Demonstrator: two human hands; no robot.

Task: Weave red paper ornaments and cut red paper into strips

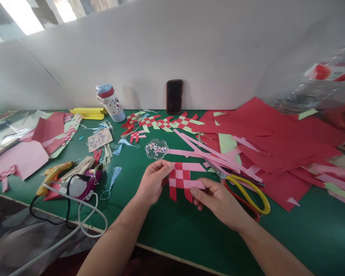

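Between my hands is a woven paper piece (179,178) in a red and pink checker pattern, with strip ends hanging down and pointing right. My left hand (154,179) pinches its upper left corner between thumb and fingers. At the lower right, my right hand (214,197) grips a pink strip end, thumb on top. Scissors (248,193) with yellow and red handles lie just beyond my right hand. Long pink paper strips (209,151) spread behind the piece, near a clear dish of small beads (156,148).
Red paper sheets (264,134) cover the right side. Finished-looking woven pieces (166,122) lie at the back near a phone (174,96) and a bottle (110,102). A yellow glue gun (53,176), cables (96,211) and tassels (115,176) are on the left.
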